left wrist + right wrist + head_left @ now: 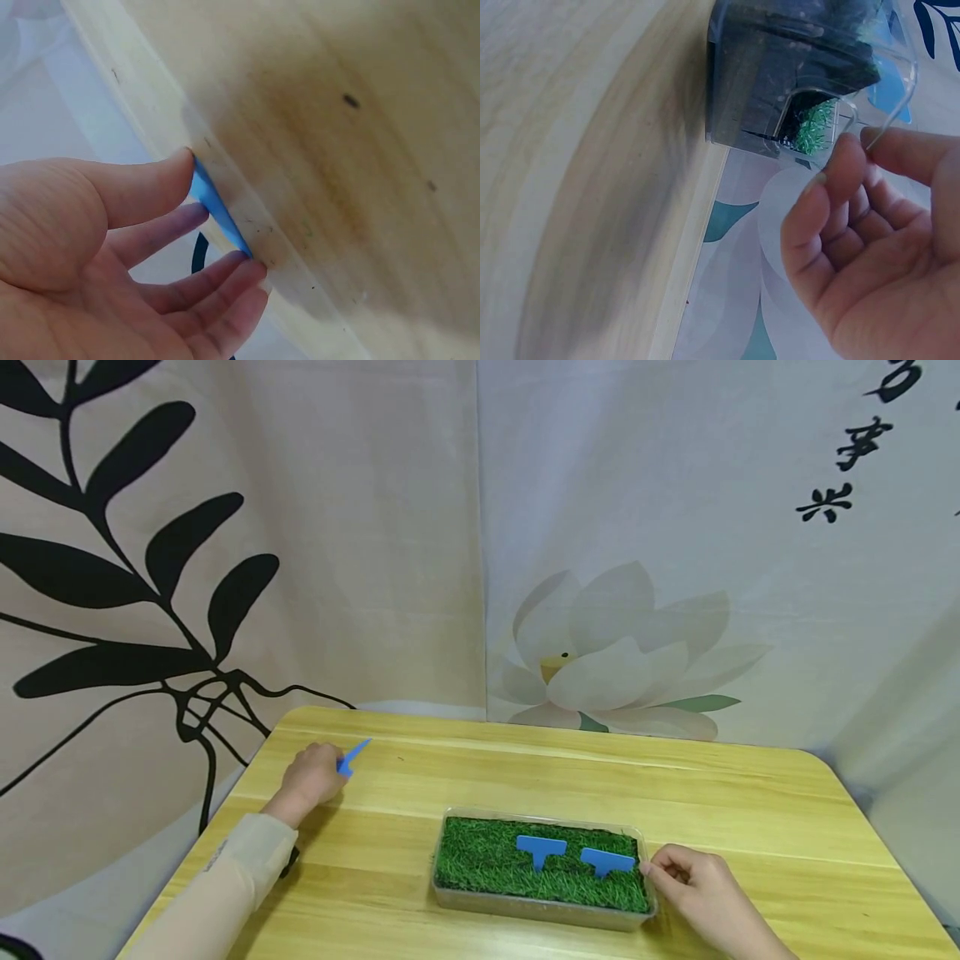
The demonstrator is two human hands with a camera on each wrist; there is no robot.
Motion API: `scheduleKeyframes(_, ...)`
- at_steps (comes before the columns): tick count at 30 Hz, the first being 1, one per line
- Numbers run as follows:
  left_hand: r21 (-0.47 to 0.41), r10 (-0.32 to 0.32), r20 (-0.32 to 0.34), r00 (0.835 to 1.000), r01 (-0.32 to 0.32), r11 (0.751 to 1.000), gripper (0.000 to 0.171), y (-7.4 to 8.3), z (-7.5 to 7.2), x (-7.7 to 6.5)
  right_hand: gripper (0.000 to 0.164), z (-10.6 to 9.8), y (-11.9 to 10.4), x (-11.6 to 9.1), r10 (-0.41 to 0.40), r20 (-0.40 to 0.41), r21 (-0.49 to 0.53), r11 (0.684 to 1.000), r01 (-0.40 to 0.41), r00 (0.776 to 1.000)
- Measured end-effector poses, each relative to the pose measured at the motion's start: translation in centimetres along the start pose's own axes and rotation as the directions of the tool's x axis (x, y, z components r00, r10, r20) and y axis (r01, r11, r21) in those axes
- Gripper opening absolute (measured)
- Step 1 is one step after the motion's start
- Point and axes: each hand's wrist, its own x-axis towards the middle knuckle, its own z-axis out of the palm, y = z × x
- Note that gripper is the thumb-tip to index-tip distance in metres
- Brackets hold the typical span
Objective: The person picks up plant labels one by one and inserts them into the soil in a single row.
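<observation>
At the table's far left, my left hand (313, 774) pinches a blue T-shaped plant label (215, 210) between thumb and fingertips. Its pointed stem angles up and to the right in the head view. My right hand (701, 885) grips the right rim of a clear plastic box (536, 909) between thumb and index finger. Artificial green grass (480, 860) fills this box. Two more blue T-shaped labels stand upright in the grass, one near the middle (541, 846) and a second label (607, 862) near the right end, close to my right fingertips.
The box stands on a light wooden table (375, 860) with rounded far corners. Behind the table hangs a pale cloth backdrop (390, 543) printed with dark leaves, a white lotus and black characters.
</observation>
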Motion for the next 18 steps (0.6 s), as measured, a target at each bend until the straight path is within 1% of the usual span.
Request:
scheduleKeyframes(4,-0.019,0.025,0.022,0.999,-0.024,1.000,0.028,0.16,-0.08,0.07,0.022,0.00,0.05,0.02,0.003,0.004,-0.001,1.000,-0.003,1.000)
scheduleKeyframes(7,-0.030,0.048,0.022,0.999,-0.047,0.998,0.036,0.19,0.00,0.14,0.022,-0.02,0.07,0.03,0.011,0.009,-0.003,1.000,-0.011,1.000)
scheduleKeyframes(9,-0.031,0.064,0.012,0.998,-0.064,0.997,0.037,0.10,0.06,0.24,0.022,-0.05,0.07,0.02,0.018,0.012,-0.003,1.000,-0.018,1.000)
scheduleKeyframes(12,-0.040,0.075,-0.006,0.997,-0.075,0.996,0.034,-0.08,-0.01,0.42,0.021,-0.08,0.09,-0.01,0.017,0.016,-0.004,1.000,-0.017,1.000)
scheduleKeyframes(13,-0.046,0.066,-0.013,0.998,-0.066,0.997,0.034,-0.16,-0.08,0.46,0.021,-0.09,0.08,-0.02,0.015,0.016,-0.003,1.000,-0.015,1.000)
scheduleKeyframes(14,-0.056,0.046,-0.013,0.999,-0.047,0.997,0.030,-0.22,-0.15,0.51,0.021,-0.10,0.08,-0.03,0.013,0.014,-0.003,1.000,-0.013,1.000)
scheduleKeyframes(15,-0.069,0.018,-0.009,1.000,-0.019,0.997,0.027,-0.27,-0.23,0.55,0.021,-0.11,0.07,-0.04,0.011,0.013,-0.002,1.000,-0.011,1.000)
scheduleKeyframes(18,-0.080,-0.063,0.014,0.998,0.064,0.995,0.026,-0.29,-0.55,0.48,0.021,-0.11,0.02,-0.05,0.002,0.004,-0.003,1.000,-0.002,1.000)
